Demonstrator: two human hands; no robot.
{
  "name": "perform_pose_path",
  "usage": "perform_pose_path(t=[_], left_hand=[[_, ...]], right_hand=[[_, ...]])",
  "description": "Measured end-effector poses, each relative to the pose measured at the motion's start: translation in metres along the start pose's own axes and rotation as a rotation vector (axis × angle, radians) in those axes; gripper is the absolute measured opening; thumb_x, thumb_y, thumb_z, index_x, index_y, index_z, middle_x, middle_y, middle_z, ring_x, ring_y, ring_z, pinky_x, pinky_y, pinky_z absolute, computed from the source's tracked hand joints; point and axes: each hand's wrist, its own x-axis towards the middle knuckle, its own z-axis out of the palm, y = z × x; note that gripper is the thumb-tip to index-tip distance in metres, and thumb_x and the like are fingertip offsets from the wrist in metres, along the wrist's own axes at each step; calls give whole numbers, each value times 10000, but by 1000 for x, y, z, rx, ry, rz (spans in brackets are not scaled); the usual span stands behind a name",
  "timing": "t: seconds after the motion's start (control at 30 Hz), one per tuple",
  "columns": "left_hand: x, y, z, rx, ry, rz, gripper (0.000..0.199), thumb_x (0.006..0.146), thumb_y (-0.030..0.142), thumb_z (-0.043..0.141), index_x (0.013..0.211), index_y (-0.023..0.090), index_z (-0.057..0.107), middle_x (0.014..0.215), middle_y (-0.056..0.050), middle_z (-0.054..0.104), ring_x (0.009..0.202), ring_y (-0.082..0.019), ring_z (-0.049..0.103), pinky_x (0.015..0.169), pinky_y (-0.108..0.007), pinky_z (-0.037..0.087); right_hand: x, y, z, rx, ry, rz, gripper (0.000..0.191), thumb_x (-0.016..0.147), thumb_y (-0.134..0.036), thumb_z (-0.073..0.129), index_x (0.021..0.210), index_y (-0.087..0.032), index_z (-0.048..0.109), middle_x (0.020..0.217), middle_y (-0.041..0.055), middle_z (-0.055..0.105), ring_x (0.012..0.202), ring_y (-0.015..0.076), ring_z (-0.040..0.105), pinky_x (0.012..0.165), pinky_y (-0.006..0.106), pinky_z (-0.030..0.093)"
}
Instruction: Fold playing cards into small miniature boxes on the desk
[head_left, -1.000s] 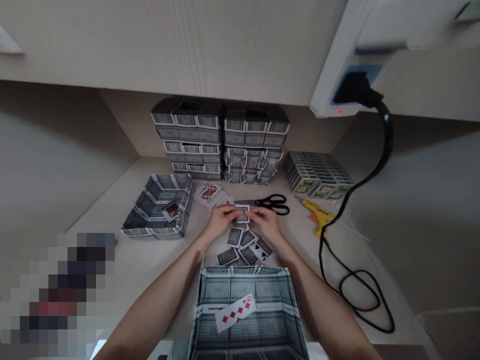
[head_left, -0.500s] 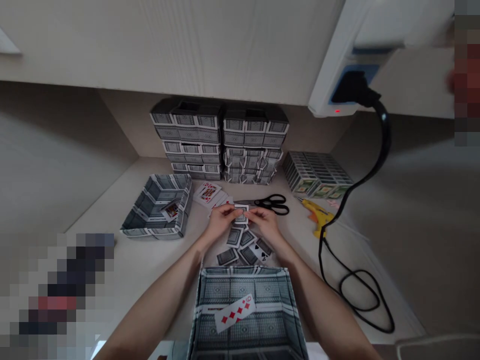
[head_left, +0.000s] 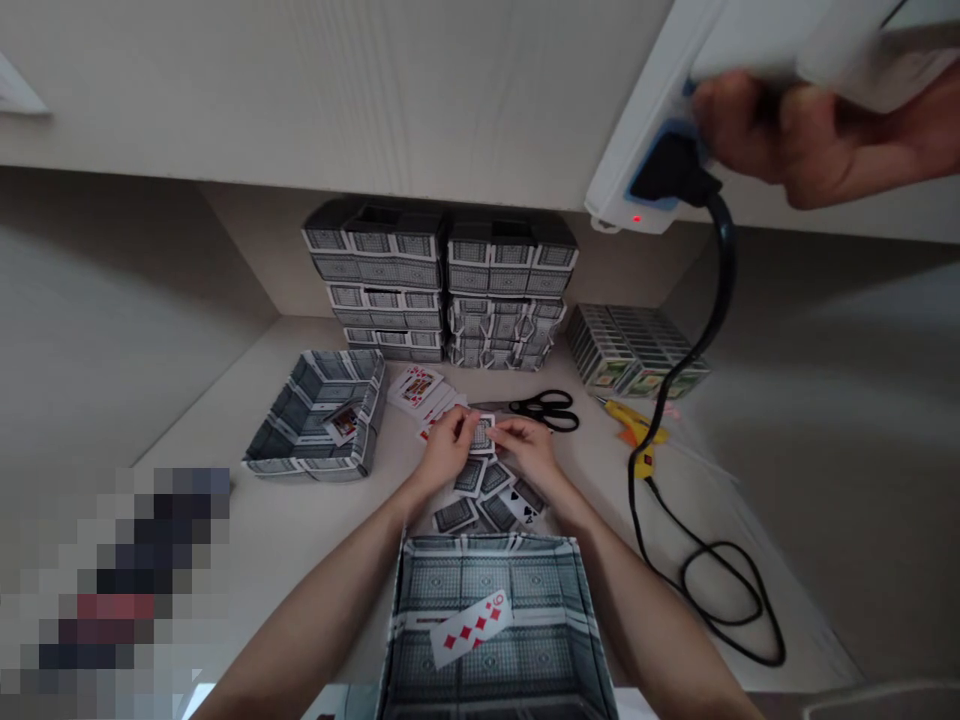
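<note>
A playing card (head_left: 483,434) with its patterned back up is pinched between my left hand (head_left: 444,448) and my right hand (head_left: 531,446); whether it is one card or a few, I cannot tell. Several loose cards (head_left: 496,479) lie just below my hands, mostly back side up. Nearest to me, between my forearms, stands an open box made of cards (head_left: 435,580), with a nine of diamonds (head_left: 471,630) inside it. Beyond my left hand, face-up cards (head_left: 417,387) are spread on the table, and black-handled scissors (head_left: 553,408) lie behind my right hand.
Another open card box (head_left: 304,464) stands at left. Stacked card boxes (head_left: 375,268) line the back, beside packed card decks (head_left: 637,350). A yellow glue gun (head_left: 636,428) with a black cable lies right. Above, another person's hand (head_left: 832,140) is at a power strip (head_left: 615,195).
Another person's hand has come in from the right to the power strip, which has shifted left with its hanging cable. My left hand has turned slightly around the card.
</note>
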Motion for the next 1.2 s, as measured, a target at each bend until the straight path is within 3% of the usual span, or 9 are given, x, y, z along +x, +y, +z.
perform_pose_path(t=[0.17, 0.5, 0.77, 1.2], left_hand=[[-1, 1, 1, 140, -29, 8, 246, 856, 362, 379, 742, 171, 483, 624, 12, 522, 589, -119, 477, 566, -228, 344], [-3, 1, 3, 71, -9, -15, 388, 860, 457, 323, 645, 174, 477, 531, 15, 493, 484, -116, 454, 489, -232, 306], [-3, -2, 4, 247, 55, 49, 343, 855, 387, 352, 609, 177, 466, 493, 19, 449, 474, -114, 421, 495, -232, 271], [-3, -3, 9, 546, 22, 76, 334, 897, 356, 280, 763, 168, 522, 556, -23, 524, 504, -153, 504, 502, -248, 259]], right_hand=[[2, 4, -2, -16, 1, -3, 212, 569, -374, 715, 602, -171, 665, 516, -5, 605, 466, 118, 511, 493, 237, 393], [1, 1, 1, -5, -7, 8, 249, 555, -404, 714, 618, -169, 662, 525, 2, 608, 469, 118, 510, 482, 235, 406], [-1, -6, 3, -22, -30, -1, 234, 561, -398, 712, 597, -174, 654, 493, -5, 584, 455, 112, 494, 468, 230, 393], [1, -2, 2, -18, -25, 2, 226, 561, -392, 709, 578, -176, 641, 484, -14, 570, 450, 113, 484, 481, 242, 390]])
